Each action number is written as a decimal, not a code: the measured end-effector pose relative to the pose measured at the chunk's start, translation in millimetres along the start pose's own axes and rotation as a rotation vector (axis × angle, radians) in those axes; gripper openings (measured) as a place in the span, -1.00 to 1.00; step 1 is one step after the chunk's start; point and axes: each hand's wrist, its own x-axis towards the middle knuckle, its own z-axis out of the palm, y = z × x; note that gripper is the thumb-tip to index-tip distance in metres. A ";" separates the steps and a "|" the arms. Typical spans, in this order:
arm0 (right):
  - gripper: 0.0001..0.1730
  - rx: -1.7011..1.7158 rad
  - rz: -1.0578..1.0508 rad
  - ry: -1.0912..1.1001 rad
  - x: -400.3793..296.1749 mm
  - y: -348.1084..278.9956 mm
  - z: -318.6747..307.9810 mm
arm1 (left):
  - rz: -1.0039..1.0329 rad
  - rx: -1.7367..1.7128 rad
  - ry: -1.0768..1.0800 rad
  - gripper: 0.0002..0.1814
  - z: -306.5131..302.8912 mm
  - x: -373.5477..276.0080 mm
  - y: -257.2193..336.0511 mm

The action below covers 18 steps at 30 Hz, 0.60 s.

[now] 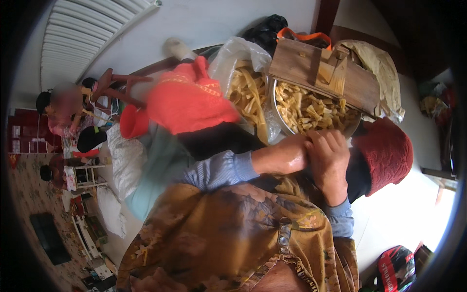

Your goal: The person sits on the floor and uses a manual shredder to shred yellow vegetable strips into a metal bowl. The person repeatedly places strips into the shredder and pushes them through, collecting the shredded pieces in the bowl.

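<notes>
My left hand (286,155) and my right hand (330,157) meet in front of my lap, at the near rim of a round metal basin (274,106). The right hand's fingers overlap the left hand's. Whether anything is between them cannot be seen. The basin holds many short, pale yellow-brown dried strips (310,109). Across its far side lies a wooden board (295,60) with a wooden block and an upright metal piece fixed on it. Left of the basin stands a clear plastic bag (233,54) of longer yellow-brown strips (248,95).
Red cloths cover my knees (193,98) (390,157). Behind the board are a black plastic bag (270,29), an orange strap (304,35) and a brown paper sack (381,69). A red stool (124,85), a white sack (126,160) and other people (65,109) are at the left.
</notes>
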 end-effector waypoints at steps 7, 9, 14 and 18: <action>-0.92 0.173 0.251 -0.009 -6.6 33.1 19.6 | -0.191 0.069 -0.105 -0.77 -40.5 -11.0 23.2; -0.98 0.203 0.452 -0.198 -11.8 37.9 7.4 | -0.188 0.076 -0.140 -0.75 -63.6 2.1 24.1; -0.88 0.917 0.165 -0.439 -1.2 -7.9 -44.7 | 0.075 -0.150 -0.051 -0.69 -95.0 34.9 42.1; -0.85 1.050 -0.167 -0.022 18.5 -12.9 -65.6 | 0.456 -0.606 -0.171 -0.70 -77.4 71.1 151.6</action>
